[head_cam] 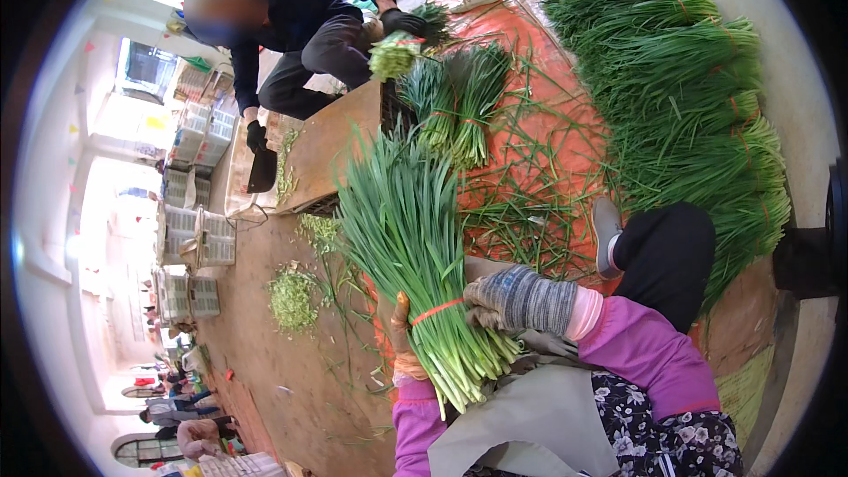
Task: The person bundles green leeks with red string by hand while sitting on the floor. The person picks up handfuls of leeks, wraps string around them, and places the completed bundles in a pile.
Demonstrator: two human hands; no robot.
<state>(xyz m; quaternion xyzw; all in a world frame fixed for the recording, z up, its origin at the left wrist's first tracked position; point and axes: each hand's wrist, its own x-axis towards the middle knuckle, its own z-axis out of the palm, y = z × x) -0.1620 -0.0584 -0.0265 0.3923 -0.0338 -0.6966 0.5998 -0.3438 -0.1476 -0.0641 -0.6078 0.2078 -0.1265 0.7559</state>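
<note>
A thick bundle of long green garlic chives (424,245) lies across my lap area, leaves pointing up and away, pale cut stems towards me. An orange-red band (437,311) circles it near the stems. My left hand (401,338), in a stained orange-brown glove, holds the bundle's left side, its thumb up beside the band. On the other side, my right hand (507,298), in a grey knitted glove, presses on the bundle at the band's right end; its fingertips are partly hidden. Both forearms wear purple sleeves.
Banded chive bundles (689,93) line the right wall; smaller ones (470,112) lie ahead on an orange sheet (530,146) with loose leaves. A co-worker (311,26) beside a wooden board (338,146) holds a cleaver (262,171) and a bundle (396,56). Trimmings (291,298) lie left.
</note>
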